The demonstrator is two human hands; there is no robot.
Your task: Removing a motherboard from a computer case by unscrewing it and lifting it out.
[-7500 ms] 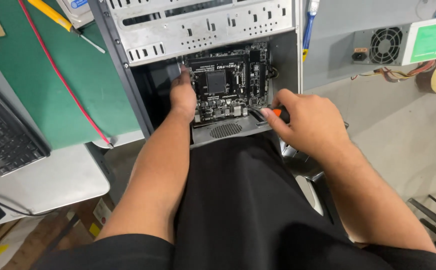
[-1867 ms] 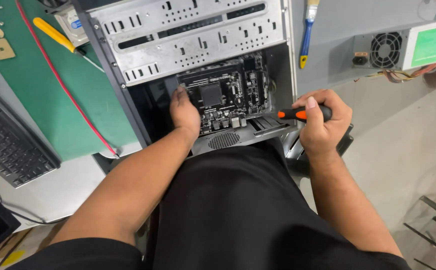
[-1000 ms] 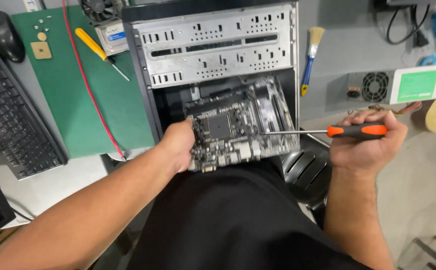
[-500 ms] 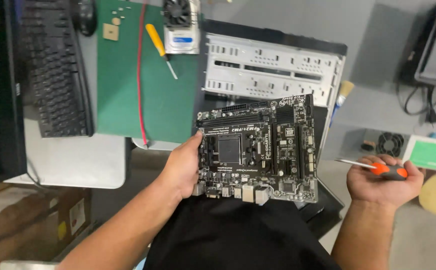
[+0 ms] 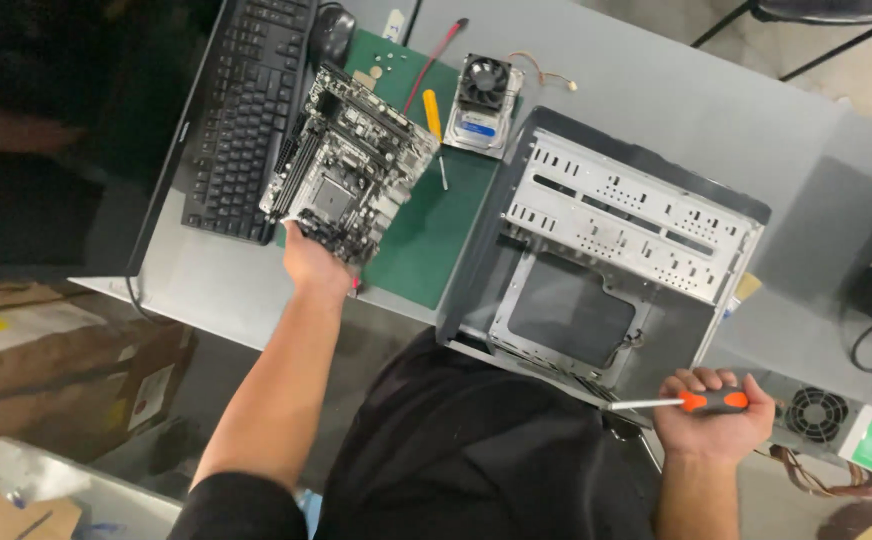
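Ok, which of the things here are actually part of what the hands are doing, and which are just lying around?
In hand:
- motherboard, held by the left hand over the green mat
- orange-handled screwdriver, in the right hand
- open computer case, board bay bare

Lying about:
- keyboard
- mouse
- yellow screwdriver
- cooler fan
- power supply

Left arm extended forward, left hand closed in a grip, right arm kept near the body, right hand fisted, knuckles up.
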